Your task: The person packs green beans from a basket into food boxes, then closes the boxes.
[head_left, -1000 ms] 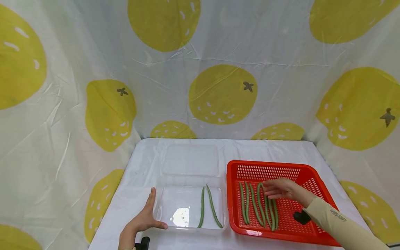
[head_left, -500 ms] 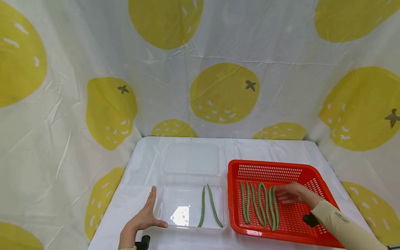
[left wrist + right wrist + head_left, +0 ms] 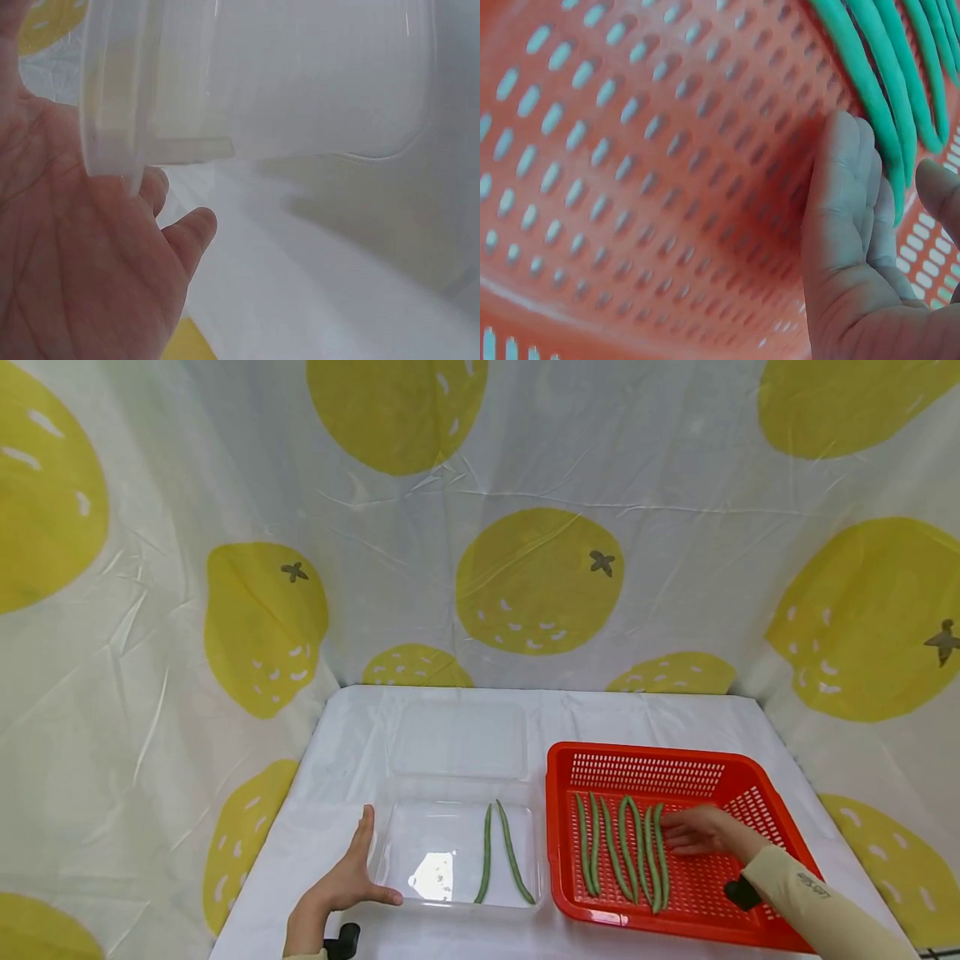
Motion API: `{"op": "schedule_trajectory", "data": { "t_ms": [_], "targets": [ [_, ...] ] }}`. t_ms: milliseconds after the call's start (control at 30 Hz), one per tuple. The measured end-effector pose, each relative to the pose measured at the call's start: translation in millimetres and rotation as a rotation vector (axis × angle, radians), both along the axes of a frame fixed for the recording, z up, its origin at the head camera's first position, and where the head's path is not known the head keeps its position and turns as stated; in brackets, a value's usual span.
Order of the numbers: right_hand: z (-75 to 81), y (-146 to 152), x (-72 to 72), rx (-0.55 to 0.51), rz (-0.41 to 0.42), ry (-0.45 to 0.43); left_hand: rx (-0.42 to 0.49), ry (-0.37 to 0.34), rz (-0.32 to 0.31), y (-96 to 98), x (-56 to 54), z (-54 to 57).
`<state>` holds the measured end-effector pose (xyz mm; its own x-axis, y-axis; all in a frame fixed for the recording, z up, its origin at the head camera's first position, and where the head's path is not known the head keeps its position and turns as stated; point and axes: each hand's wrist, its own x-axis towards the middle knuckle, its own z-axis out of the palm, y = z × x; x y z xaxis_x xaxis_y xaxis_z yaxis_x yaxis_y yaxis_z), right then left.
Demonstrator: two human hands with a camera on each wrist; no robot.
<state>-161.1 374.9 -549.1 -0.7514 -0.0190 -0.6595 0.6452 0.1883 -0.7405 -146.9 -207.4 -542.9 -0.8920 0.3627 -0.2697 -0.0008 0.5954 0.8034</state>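
My left hand (image 3: 342, 878), thumb and fingers spread apart, rests against the left rim of a clear plastic container (image 3: 420, 906). In the left wrist view, the palm (image 3: 82, 247) lies by that container's rim (image 3: 112, 112). Two green beans (image 3: 486, 853) lie lengthwise on the container's right side. Inside the red basket (image 3: 558, 893), several green beans (image 3: 609, 852) stand in a row on the left half. My right hand (image 3: 701, 830) is in the basket with nearly straight fingers, the tips beside the rightmost bean (image 3: 661, 856); the right wrist view shows the fingertips (image 3: 847, 131) touching or nearly touching it.
A clear flat lid (image 3: 459, 739) lies on the white-covered table (image 3: 600, 718) behind the container. The basket stands just right of the container, with a small gap. A curtain (image 3: 405, 568) with yellow fruit prints encloses the back and sides.
My right hand has moved rightward off the beans, uncovering the tops of the right-hand ones, which sit close together in the row. My left hand has kept its place at the container.
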Motion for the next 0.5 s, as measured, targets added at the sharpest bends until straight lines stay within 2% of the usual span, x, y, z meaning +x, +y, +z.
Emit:
{"op": "schedule_trajectory", "data": {
  "t_ms": [133,500],
  "targets": [
    [-4.6,-5.4,1.9,-0.006,0.033,0.026,-0.005,0.012,-0.004,0.1,-0.2,0.2],
    [-10.4,-16.3,1.8,0.112,-0.016,0.070,-0.013,0.024,-0.015,-0.1,0.1,0.9]
  ]
}}
